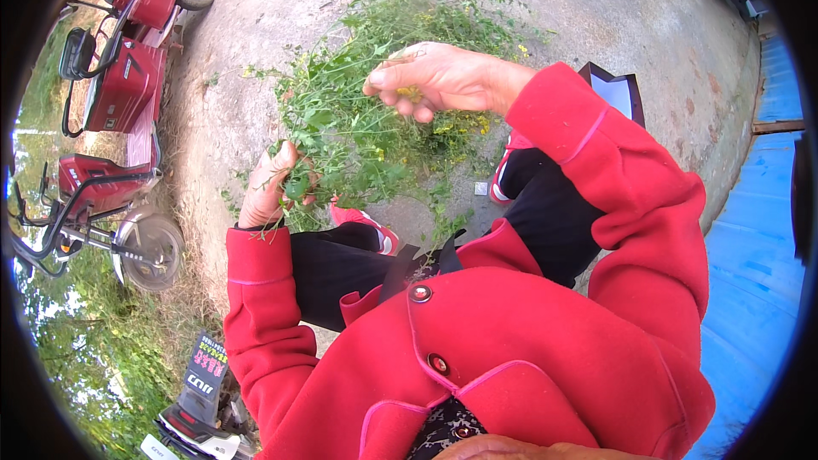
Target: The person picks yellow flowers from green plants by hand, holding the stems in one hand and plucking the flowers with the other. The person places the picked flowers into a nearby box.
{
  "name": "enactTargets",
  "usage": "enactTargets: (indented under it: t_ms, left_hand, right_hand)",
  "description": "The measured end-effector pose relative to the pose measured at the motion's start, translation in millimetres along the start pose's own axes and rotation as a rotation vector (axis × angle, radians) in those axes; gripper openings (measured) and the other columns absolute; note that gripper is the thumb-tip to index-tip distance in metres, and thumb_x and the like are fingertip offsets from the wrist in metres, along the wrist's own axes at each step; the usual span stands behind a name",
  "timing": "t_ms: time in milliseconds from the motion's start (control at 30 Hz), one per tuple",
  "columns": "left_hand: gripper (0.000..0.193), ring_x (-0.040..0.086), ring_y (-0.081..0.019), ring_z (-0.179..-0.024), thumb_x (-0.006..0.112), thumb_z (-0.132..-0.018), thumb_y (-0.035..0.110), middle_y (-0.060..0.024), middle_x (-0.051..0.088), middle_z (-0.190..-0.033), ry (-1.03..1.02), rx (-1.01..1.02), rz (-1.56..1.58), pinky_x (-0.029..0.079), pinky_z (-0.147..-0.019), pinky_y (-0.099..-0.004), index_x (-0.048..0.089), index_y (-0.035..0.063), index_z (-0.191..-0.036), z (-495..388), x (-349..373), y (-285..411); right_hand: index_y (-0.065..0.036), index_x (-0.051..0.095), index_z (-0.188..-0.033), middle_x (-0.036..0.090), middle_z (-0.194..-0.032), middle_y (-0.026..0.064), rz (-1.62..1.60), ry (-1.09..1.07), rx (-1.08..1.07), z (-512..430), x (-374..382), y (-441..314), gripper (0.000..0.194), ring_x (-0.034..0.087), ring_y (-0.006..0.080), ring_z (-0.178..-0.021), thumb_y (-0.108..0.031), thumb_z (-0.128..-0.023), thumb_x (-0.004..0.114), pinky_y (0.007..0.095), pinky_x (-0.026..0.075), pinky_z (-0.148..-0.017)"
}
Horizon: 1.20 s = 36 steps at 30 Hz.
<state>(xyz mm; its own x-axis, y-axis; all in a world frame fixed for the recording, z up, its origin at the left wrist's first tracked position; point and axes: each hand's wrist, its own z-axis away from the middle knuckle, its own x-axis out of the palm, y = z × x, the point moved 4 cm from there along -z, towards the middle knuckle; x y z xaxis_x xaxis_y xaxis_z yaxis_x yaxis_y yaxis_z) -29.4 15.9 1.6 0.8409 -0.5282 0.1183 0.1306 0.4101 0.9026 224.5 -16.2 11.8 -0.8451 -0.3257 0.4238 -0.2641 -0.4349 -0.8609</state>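
Note:
A large heap of green leafy stems with small yellow flowers (441, 25) lies on the ground before me. My left hand (271, 185) is closed around leafy green stems at the heap's near left side, and leaves partly cover its fingers. Above the middle of the heap is my right hand (434, 80), palm partly turned up, with thumb and forefinger pinched together. Yellow flowers (409, 94) sit against its curled fingers. Some stems reach down between my knees, near a dark strap (399, 273).
A red cargo tricycle (121, 86) stands at the left, with a scooter (201, 425) at lower left. An open dark-edged box (613, 92) is beyond my right knee. Blue corrugated sheeting (754, 268) runs along the right. A small silvery square (480, 188) lies by my right shoe (505, 169).

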Motion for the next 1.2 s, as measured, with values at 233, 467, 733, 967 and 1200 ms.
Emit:
enactTargets:
  t_ms: [233, 467, 733, 967, 1200]
  left_hand:
    - [0.039, 0.047, -0.0161, -0.044, 0.055, -0.084, 0.044, -0.0084, 0.052, -0.061, -0.049, 0.016, 0.016, 0.039, -0.038, -0.0284, 0.050, 0.0059, -0.085, 0, 0, 0]
    - [0.039, 0.050, -0.0176, -0.048, 0.057, -0.084, 0.044, -0.0094, 0.053, -0.061, -0.081, 0.023, 0.057, 0.040, -0.039, -0.0293, 0.050, 0.0050, -0.083, 1, -6, -1]
    - [0.041, 0.051, -0.0181, -0.050, 0.058, -0.082, 0.046, -0.0092, 0.053, -0.062, -0.001, -0.021, 0.088, 0.040, -0.040, -0.0299, 0.051, 0.0059, -0.084, 3, -5, -3]
    - [0.047, 0.049, -0.0195, -0.045, 0.057, -0.081, 0.049, -0.0106, 0.053, -0.060, -0.035, -0.005, 0.006, 0.040, -0.039, -0.0299, 0.052, 0.0022, -0.084, 2, -1, -2]
    - [0.046, 0.048, -0.0183, -0.043, 0.057, -0.082, 0.047, -0.0102, 0.052, -0.058, -0.082, 0.007, 0.001, 0.040, -0.039, -0.0291, 0.051, 0.0015, -0.087, 1, 4, 1]
  right_hand:
    - [-0.004, 0.056, -0.081, 0.054, -0.072, 0.0005, -0.025, 0.153, -0.067, -6, -22, -2, 0.013, 0.050, 0.0073, -0.059, -0.017, -0.083, 0.058, 0.0196, 0.041, -0.046]
    - [0.000, 0.053, -0.095, 0.057, -0.085, 0.0069, -0.222, 0.264, -0.117, -3, -51, -2, 0.014, 0.058, 0.0159, -0.075, -0.009, -0.083, 0.051, 0.0284, 0.051, -0.061]
    - [0.003, 0.050, -0.101, 0.057, -0.090, 0.0116, -0.240, 0.209, -0.029, -14, -43, 11, 0.021, 0.060, 0.0214, -0.080, -0.016, -0.091, 0.046, 0.0336, 0.053, -0.069]
    - [0.003, 0.048, -0.104, 0.057, -0.092, 0.0136, -0.272, 0.162, -0.078, -17, -34, 11, 0.023, 0.060, 0.0227, -0.081, -0.017, -0.091, 0.047, 0.0340, 0.054, -0.069]
    - [0.003, 0.052, -0.100, 0.056, -0.090, 0.0111, -0.296, 0.213, -0.114, -18, -32, 8, 0.021, 0.060, 0.0196, -0.076, -0.015, -0.090, 0.050, 0.0306, 0.055, -0.063]
